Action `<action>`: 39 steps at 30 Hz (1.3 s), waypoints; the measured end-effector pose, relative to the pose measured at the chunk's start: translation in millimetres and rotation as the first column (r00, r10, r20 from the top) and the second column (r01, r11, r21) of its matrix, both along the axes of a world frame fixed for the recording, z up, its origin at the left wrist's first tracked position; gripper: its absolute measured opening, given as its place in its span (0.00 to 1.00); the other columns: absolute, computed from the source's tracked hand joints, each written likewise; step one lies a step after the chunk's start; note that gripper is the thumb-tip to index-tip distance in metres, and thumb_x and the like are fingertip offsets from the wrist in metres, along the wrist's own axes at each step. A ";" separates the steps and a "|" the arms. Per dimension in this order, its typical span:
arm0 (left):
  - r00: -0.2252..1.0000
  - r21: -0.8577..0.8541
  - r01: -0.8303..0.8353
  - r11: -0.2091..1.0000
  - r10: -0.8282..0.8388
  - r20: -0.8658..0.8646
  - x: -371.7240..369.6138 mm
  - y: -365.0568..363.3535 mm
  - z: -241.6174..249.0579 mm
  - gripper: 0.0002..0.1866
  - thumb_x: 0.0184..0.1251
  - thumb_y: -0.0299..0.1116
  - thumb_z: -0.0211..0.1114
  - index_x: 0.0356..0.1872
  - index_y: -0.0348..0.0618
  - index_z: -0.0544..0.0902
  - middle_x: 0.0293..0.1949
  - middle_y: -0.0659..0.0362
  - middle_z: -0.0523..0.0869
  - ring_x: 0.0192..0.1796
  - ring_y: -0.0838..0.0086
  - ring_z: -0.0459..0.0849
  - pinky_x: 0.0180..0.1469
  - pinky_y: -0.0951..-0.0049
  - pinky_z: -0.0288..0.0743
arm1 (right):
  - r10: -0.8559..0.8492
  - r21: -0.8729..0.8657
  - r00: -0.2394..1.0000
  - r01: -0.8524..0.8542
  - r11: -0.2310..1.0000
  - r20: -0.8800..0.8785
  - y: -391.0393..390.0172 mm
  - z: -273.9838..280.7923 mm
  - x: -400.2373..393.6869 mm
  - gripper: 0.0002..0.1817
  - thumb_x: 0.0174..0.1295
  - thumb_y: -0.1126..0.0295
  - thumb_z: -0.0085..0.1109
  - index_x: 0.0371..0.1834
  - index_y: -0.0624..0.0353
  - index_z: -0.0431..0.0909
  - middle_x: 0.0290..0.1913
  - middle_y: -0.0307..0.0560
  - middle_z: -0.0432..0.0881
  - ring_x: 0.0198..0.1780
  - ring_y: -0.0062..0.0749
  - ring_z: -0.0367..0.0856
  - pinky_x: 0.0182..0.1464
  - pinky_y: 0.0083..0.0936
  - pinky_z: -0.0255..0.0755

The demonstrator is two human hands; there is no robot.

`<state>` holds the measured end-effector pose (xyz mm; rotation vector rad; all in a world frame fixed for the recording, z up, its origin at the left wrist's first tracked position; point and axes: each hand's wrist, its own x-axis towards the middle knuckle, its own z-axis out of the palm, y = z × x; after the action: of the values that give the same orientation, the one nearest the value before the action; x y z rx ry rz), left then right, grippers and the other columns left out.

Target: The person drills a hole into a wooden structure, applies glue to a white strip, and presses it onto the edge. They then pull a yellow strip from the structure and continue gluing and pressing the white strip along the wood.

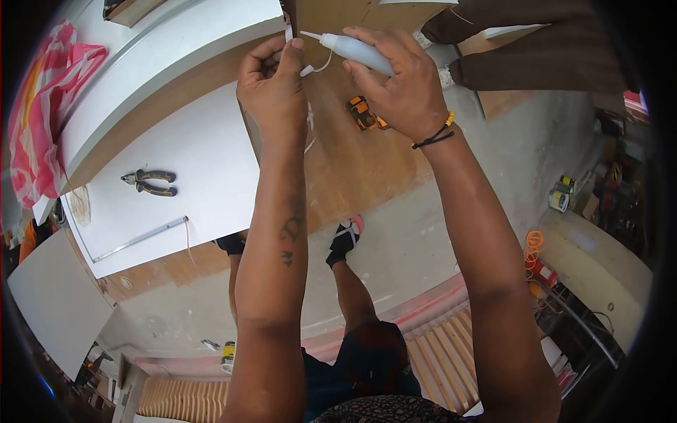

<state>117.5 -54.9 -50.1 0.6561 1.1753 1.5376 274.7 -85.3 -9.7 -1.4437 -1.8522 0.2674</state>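
My right hand [398, 77] is wrapped round a pale squeeze bottle [356, 53], whose thin nozzle points left. A white cap hangs from the bottle on a thin strap, beside my left hand [276, 77]. My left thumb and fingers pinch a thin white strip [288, 29] at the end of the white curved panel [176, 60]. The nozzle tip is just right of that strip, apart from it. Below my left hand, a thin white cord hangs down over the brown board [352, 166].
Pliers [151, 181] and a metal strip [141, 238] lie on a white sheet [204, 141]. An orange and black tool [362, 113] is under my right hand. Another person's dark trouser legs [536, 60] are at the upper right. A pink striped cloth [42, 120] hangs at the left.
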 end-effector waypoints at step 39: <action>0.995 -0.022 0.091 0.996 -0.092 -0.024 3.3 -23.0 0.8 0.13 0.69 0.32 0.72 0.51 0.38 0.87 0.34 0.65 0.86 0.31 0.87 0.80 0.34 0.84 0.76 | 0.007 -0.063 0.937 0.016 0.998 0.349 6.7 47.2 -14.8 0.20 0.60 0.68 0.67 0.56 0.55 0.85 0.41 0.51 0.80 0.38 0.45 0.85 0.40 0.35 0.82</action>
<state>120.8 -77.8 -49.3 0.7077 1.1624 1.4422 259.9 -78.7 37.4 -1.6224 -2.1380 0.0701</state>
